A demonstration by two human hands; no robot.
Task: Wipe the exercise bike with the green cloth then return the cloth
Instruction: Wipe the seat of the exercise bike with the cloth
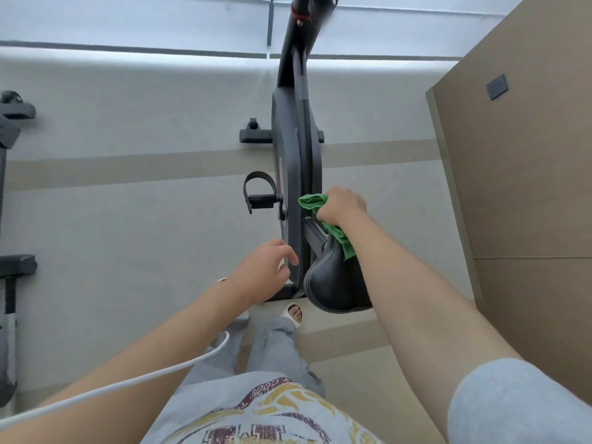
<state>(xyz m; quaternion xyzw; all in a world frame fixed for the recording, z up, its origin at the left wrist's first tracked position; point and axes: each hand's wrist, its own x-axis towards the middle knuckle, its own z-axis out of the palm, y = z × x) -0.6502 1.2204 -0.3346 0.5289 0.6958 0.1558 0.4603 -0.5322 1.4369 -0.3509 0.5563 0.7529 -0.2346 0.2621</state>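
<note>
Bunching the green cloth [315,203] in the right hand [341,206], the cloth is being pressed against the exercise bike [294,161] just ahead of the saddle [333,283], presumably for wiping, while the left hand [266,267], relaxed and empty, is being held beside the frame.
</note>
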